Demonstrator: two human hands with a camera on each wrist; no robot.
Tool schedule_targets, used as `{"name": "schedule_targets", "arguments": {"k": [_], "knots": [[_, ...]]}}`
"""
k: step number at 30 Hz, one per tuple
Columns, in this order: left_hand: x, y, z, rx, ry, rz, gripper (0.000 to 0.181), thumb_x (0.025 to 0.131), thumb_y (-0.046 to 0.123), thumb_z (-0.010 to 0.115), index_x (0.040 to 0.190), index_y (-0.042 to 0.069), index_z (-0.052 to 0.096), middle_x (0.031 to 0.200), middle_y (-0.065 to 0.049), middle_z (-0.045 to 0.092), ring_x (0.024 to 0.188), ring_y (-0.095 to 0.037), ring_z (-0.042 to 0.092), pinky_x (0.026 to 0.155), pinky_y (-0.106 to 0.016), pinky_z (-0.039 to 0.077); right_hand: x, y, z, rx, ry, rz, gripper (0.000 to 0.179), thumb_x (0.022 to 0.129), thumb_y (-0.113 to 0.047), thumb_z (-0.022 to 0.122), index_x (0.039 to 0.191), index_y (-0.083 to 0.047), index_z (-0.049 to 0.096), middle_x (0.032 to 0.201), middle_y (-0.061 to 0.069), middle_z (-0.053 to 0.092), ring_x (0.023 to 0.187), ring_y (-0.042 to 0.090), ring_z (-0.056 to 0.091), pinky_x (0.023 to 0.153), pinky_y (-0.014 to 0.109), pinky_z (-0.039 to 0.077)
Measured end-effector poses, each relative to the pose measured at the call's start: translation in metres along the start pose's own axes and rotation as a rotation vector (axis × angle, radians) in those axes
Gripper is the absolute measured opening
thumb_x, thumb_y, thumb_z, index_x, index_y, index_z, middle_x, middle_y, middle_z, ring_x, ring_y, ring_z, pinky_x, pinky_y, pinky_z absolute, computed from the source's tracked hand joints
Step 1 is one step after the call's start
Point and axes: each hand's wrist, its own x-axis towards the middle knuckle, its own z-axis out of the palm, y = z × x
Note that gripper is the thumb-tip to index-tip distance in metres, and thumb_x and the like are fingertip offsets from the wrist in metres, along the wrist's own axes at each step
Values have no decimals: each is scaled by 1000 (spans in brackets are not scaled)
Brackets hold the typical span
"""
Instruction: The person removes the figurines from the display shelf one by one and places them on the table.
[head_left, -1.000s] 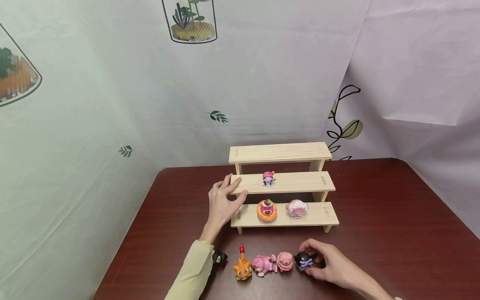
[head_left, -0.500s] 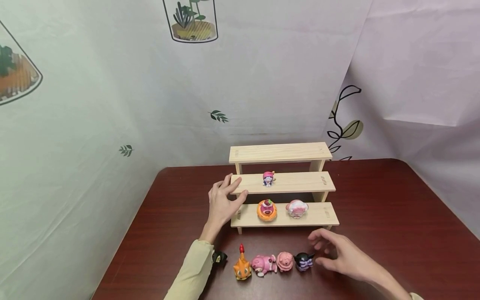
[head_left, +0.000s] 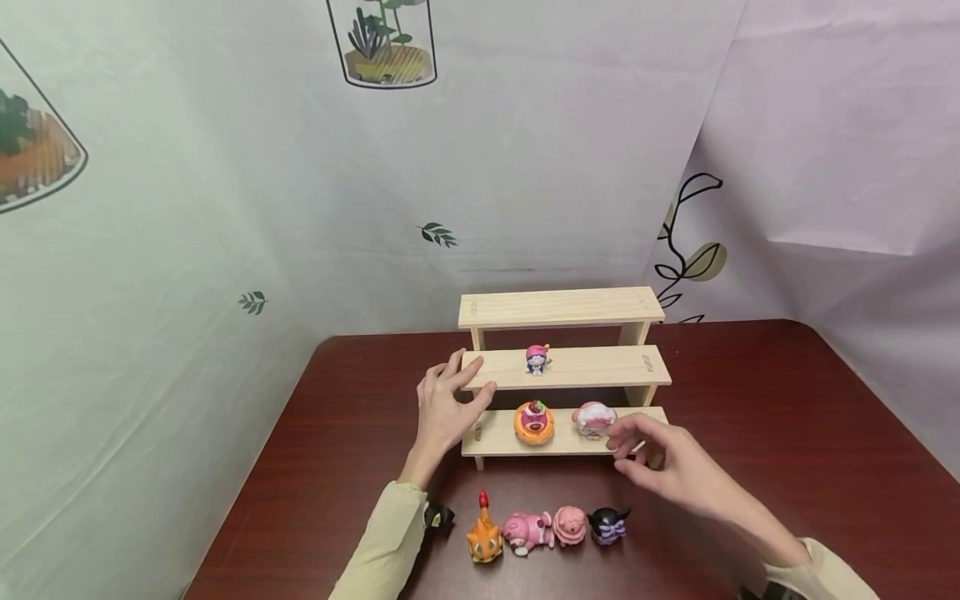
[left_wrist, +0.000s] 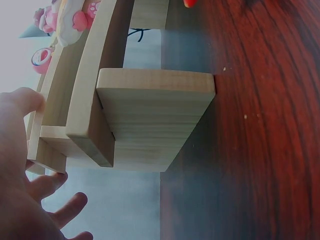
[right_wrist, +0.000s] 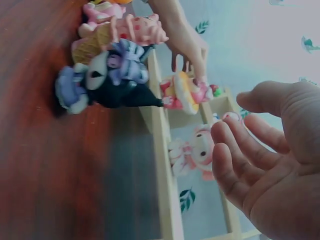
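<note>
Room above the top shelf (head_left: 561, 307); figurine row (head_left: 527, 531) obstructs the front.

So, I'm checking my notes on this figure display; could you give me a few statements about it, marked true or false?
1. The left hand touches the middle tier of the wooden shelf. True.
2. The orange figure stands on the top tier. False: the orange figure is on the table.
3. Two figures, one white-and-pink figure and one orange-ringed figure, sit on the bottom tier. True.
4. The right hand holds the black figure. False: the black figure is on the table, apart from the right hand.
</note>
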Motion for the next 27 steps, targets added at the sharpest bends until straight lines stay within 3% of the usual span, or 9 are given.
{"name": "schedule_targets", "arguments": {"k": [4,16,27], "knots": [[-1,1,-1,-2,3,-3,47,85,36,74,127,14,72,142,-16,56,121,-43,46,103,-65,23,18,-4,-2,38,-6,46,32,82,11,73,109,-3,64,93,7,69,79,12,66,65,26,53],[-2,1,1,-3,-1,2,48,86,37,73,128,14,71,142,-15,55,121,-41,46,103,-64,23,62,0,-5,66,29,225,28,87,5,72,114,3,62,99,12,67,84,16,66,70,28,54],[0,-1,1,1,7,8,47,86,37,74,127,15,72,141,-16,56,120,-42,47,103,-65,24,86,11,-3,63,38,284,31,89,0,72,117,6,60,104,15,67,91,26,67,75,29,54]]}}
